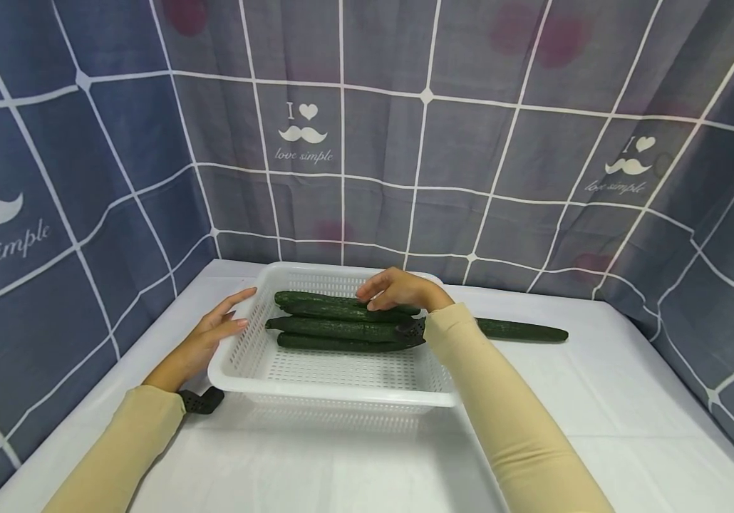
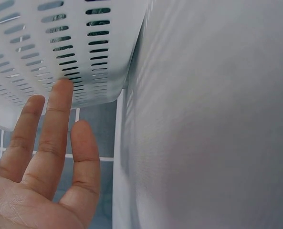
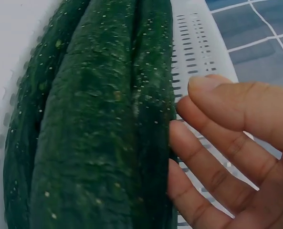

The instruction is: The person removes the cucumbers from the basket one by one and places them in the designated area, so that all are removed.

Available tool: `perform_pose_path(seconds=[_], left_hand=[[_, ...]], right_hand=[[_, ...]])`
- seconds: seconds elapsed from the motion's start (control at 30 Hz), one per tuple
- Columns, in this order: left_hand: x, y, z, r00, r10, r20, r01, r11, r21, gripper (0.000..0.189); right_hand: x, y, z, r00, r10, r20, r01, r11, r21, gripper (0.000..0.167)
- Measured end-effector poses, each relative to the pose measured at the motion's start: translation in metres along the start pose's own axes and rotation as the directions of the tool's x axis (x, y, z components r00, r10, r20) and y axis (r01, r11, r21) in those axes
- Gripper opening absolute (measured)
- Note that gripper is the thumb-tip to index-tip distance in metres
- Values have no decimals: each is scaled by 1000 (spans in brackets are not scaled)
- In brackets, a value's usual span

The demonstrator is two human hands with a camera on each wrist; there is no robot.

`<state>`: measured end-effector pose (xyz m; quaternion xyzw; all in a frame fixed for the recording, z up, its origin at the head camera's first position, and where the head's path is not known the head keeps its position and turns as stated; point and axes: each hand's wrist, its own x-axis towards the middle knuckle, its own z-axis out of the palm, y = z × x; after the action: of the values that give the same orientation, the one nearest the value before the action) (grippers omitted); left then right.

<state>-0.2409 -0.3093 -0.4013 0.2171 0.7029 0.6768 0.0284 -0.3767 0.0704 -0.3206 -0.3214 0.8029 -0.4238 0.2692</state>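
A white plastic basket (image 1: 335,389) with slotted walls holds several long dark green cucumbers (image 1: 335,328), lying side by side toward its back half. My left hand (image 1: 203,338) is at the basket's left end, its fingers extended; in the left wrist view the fingertips (image 2: 61,88) overlap the slotted outer wall (image 2: 100,45). My right hand (image 1: 399,288) reaches over the back cucumbers. In the right wrist view, its fingers (image 3: 193,148) are bent slightly, tips right at the side of one cucumber (image 3: 153,95), while the thumb (image 3: 213,93) stays apart from it.
Another cucumber (image 1: 524,330) lies on the white-covered table (image 1: 316,463), to the right of the basket. A grey-blue curtain (image 1: 380,142) with white grid lines hangs behind the table and along both sides.
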Motion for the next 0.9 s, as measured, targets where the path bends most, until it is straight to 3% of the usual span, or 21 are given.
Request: perform_pose_path(seconds=[0.27,0.67,0.9], left_hand=[[1,0,1,1000,-12,-6,12,1000,8,58],[1,-1,0,1000,-20,-4,20,1000,6,58],[3,-2,-1,1000,-2,5,2,1000,-3,58]], right_hand=[[6,3,7,999,18,-29,-20,999,-42,40],[6,3,16,996,6,-92,-26,975,-219,25],[1,5,12,998,-56,-34,47,973,-224,13]])
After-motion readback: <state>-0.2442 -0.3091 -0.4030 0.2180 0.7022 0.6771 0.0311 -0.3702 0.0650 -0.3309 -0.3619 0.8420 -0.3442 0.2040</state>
